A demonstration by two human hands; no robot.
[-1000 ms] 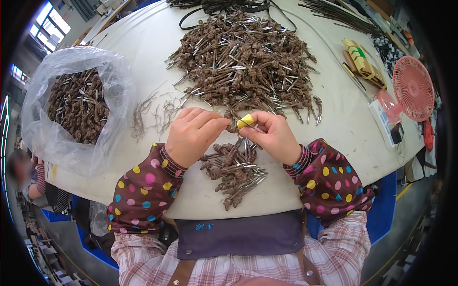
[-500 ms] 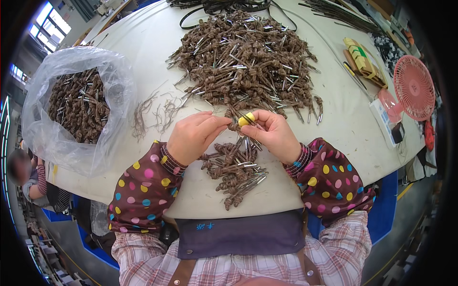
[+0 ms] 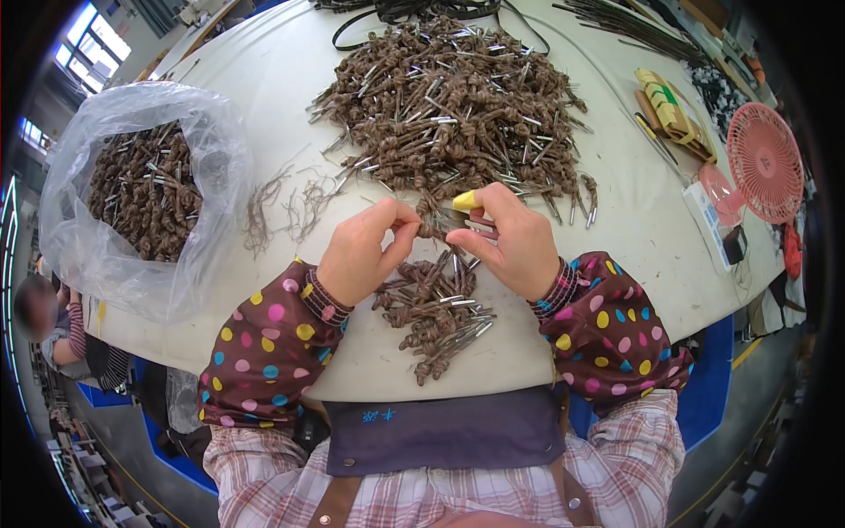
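Note:
Thumb and forefinger of my left hand (image 3: 370,246) pinch a knotted brown cord (image 3: 431,227) at the near edge of a big heap. Just right of it, my right hand (image 3: 515,246) is curled round a small metal tool (image 3: 480,227) with slim arms, partly hidden by the fingers. Yellow wrapping covers the tip of the right forefinger, which is raised away from the thumb. Below both hands lies a small pile of knotted brown cords (image 3: 431,304) with silvery metal tips. The large heap of such cords (image 3: 458,114) spreads out beyond my hands.
At left stands a clear plastic bag (image 3: 66,220) filled with similar cords. Loose brown threads (image 3: 264,211) lie beside it. A pink fan (image 3: 764,163), a white box (image 3: 704,220) and a yellow-wrapped bundle (image 3: 671,110) sit at right on the white table (image 3: 607,290).
My right forefinger has lifted up and away from the thumb, spreading the grip on the tool. The left hand has shifted slightly right, still pinching the cord.

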